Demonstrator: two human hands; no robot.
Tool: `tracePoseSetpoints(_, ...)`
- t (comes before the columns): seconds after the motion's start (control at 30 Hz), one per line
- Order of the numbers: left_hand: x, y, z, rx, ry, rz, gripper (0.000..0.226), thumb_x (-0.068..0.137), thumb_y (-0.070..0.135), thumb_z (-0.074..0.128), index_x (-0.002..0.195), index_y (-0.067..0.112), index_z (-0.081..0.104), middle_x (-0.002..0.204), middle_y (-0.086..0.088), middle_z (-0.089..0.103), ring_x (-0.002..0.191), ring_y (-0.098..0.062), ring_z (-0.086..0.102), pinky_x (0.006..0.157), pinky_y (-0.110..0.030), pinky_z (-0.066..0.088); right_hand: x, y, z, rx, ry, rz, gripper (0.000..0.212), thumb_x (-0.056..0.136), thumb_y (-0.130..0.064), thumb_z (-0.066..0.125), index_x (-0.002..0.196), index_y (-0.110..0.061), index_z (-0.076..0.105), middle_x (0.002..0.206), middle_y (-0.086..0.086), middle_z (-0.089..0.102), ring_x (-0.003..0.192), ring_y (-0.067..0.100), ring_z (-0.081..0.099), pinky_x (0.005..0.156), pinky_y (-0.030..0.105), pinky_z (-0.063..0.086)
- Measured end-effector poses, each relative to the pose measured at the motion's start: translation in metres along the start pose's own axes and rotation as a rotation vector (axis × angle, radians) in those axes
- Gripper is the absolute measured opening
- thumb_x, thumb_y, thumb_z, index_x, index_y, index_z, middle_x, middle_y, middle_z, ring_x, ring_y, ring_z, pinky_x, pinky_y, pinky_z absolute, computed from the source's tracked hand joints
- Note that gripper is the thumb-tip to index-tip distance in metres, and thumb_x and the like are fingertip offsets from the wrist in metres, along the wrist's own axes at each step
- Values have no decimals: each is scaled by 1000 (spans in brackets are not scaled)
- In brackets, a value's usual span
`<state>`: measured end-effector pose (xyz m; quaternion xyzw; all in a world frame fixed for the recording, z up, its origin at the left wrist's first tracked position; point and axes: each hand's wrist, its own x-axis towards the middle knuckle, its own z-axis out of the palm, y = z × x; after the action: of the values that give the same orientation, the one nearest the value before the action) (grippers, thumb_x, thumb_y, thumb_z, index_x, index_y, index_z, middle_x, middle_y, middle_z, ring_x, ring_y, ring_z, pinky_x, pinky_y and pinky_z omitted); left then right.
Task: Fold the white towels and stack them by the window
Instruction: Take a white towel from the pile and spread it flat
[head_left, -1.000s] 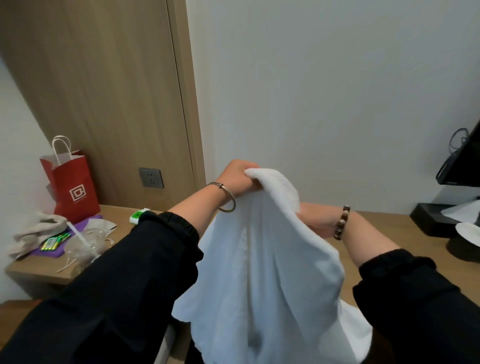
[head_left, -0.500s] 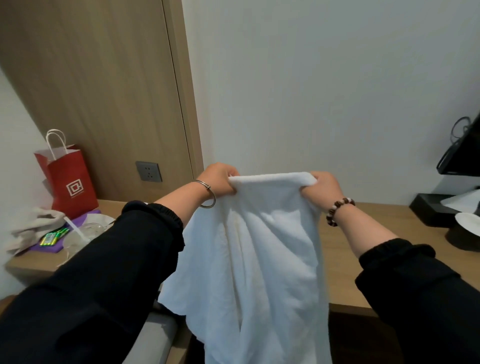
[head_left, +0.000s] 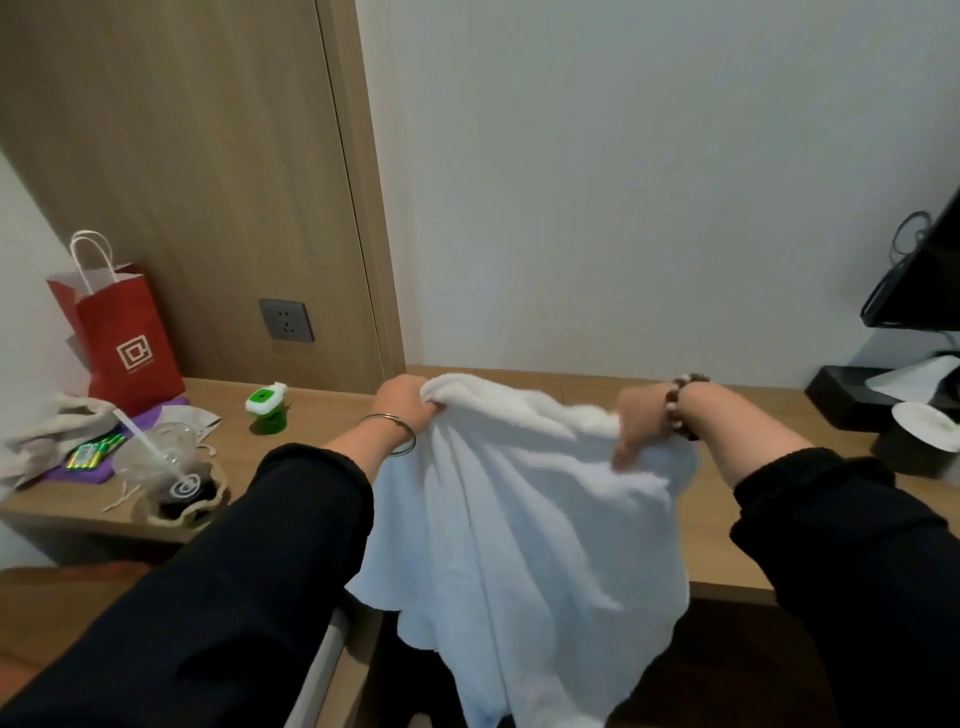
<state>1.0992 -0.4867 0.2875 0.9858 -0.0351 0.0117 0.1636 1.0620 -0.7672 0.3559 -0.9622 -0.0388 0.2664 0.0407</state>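
As it hangs down, white towel (head_left: 519, 519), top edge clenched in left fingers (head_left: 422, 410), right fingers (head_left: 626, 449) pinching other end

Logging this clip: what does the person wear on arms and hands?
Both arms wear long black sleeves with gathered cuffs. At the left hand, a thin silver metal bangle rings the wrist; at the right hand, a bracelet of round brown and pale beads. No gloves.

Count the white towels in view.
1: the white towel, gripped along its top edge by the left hand and right hand, hanging over the desk. A crumpled pale cloth at far left may be another.
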Motion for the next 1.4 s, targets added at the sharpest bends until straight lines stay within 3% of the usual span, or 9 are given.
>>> tracePoseSetpoints(0.07,2,4,-5,221,-26,91,25,94,30,53,110,13,62,113,-12,64,104,-33,59,72,-30,38,0,3,12,-128,-54,166,21,82,-30,69,84,-10,60,82,4,60,66,19,57,58,25,44)
tracePoseSetpoints(0.23,4,-1,-2,402,10,-111,21,91,14,51,106,13,65,104,-7,65,95,-29,63,71,-32,45,3,24,47,110,585,398,18,91,-21,48,94,-10,63,98,13,67,89,30,63,67,30,43)
tracePoseSetpoints(0.43,-1,-1,21,-387,-73,-458,41,103,21,32,127,-4,53,132,-23,52,122,-35,49,94,-36,38,0,49,78,292,625,456,20,94,-28,50,94,-12,63,103,14,65,94,33,61,67,30,40)
tracePoseSetpoints(0.6,-23,41,35,-482,-315,-265,51,101,40,36,129,2,54,134,-16,54,119,-29,52,93,-30,39,-15,34,83,336,-8,282,25,89,-16,63,106,1,67,97,10,59,87,21,50,64,20,42)
tracePoseSetpoints(0.77,-33,80,25,-358,-992,-20,40,94,51,48,117,21,61,119,-1,63,104,-19,62,95,-37,50,-14,15,91,94,-385,307,38,85,-13,61,120,3,59,117,19,61,100,33,58,87,31,48)
tracePoseSetpoints(0.87,-6,86,13,152,-752,159,52,96,55,38,117,13,61,114,-4,61,98,-23,56,90,-34,44,-7,23,72,144,-211,347,21,91,-21,57,96,-1,60,73,6,56,60,21,48,53,19,40)
tracePoseSetpoints(0.97,21,80,9,519,-551,216,46,98,42,37,113,6,61,103,-7,59,89,-26,53,83,-34,43,1,35,47,367,285,307,14,88,-11,53,77,-4,57,66,9,52,54,22,45,50,22,36)
tracePoseSetpoints(1.1,72,85,-17,353,-230,170,33,99,27,38,105,4,62,100,-11,61,95,-31,58,75,-32,40,15,53,12,586,960,421,7,79,-1,50,77,-3,56,77,16,55,73,33,51,62,31,38)
tracePoseSetpoints(1.4,211,121,-81,-240,249,-161,33,101,24,33,112,4,57,116,-15,59,106,-33,54,76,-32,36,121,97,-108,930,1100,412,22,89,-4,45,108,-1,57,106,17,62,98,33,59,71,31,38)
